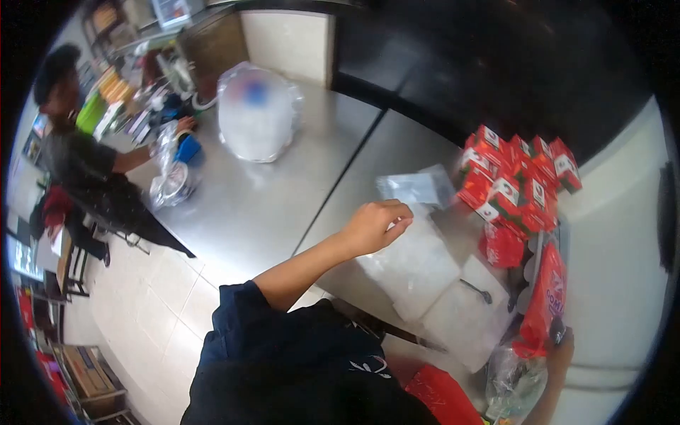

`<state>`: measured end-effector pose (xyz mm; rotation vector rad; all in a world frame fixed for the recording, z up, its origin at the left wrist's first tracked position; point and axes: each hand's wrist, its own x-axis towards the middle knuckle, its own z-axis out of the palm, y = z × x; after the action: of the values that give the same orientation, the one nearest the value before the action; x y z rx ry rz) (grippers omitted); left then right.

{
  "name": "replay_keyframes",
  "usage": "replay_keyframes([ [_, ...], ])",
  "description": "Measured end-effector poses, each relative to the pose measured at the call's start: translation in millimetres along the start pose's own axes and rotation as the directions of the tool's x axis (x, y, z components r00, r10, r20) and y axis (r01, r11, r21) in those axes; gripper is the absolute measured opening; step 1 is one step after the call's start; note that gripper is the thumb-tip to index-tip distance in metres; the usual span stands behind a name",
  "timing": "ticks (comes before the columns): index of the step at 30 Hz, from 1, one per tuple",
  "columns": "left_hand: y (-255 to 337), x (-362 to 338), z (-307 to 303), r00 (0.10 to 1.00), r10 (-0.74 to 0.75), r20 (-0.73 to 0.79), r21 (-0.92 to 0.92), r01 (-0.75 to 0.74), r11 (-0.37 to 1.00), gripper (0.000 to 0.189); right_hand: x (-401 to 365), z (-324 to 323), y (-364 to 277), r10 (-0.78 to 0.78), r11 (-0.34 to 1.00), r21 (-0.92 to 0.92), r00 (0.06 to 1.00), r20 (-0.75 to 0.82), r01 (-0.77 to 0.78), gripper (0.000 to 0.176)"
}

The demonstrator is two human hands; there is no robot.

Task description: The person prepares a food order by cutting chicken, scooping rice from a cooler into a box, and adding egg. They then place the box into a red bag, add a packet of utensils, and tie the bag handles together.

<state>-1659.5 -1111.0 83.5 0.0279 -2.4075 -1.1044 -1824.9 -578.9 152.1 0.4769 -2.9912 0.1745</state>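
Observation:
My left hand (377, 227) hovers over white translucent plastic bags (418, 265) lying on the steel table. Its fingers are loosely bent, the thumb stands apart, and nothing shows in it. At the lower right, my right hand (562, 352) is closed around a small dark object (557, 330) whose kind I cannot make out. That hand is beside a red plastic bag (545, 294) with pale lettering. A clear crumpled plastic bag (513, 375) lies just left of the right wrist. A thin black tool (478, 289) rests on the white bags.
Red printed boxes (520, 177) are stacked at the right beside a white wall. A clear packet (418, 188) lies in front of them. Further left are a large plastic-wrapped white bundle (258, 113) and a person in dark clothes (88, 156), whose hand is near a roll in clear plastic (172, 180).

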Motion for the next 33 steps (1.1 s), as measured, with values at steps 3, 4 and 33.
replay_keyframes([
  [3,-10,-57,-44,0.994,-0.048,-0.096,0.036,0.052,0.998,0.015,-17,-21,-30,-0.023,0.999,-0.034,0.999,-0.043,0.022,0.048],
  [4,-14,-77,-54,0.987,-0.094,-0.133,0.027,0.099,0.995,0.015,-26,-30,-42,-0.042,0.999,-0.036,0.998,-0.049,0.04,0.048],
  [33,-123,-336,-213,0.846,-0.458,-0.275,0.07,0.492,0.868,0.019,-293,-167,-317,0.205,0.979,0.063,0.906,-0.37,-0.196,0.048],
])
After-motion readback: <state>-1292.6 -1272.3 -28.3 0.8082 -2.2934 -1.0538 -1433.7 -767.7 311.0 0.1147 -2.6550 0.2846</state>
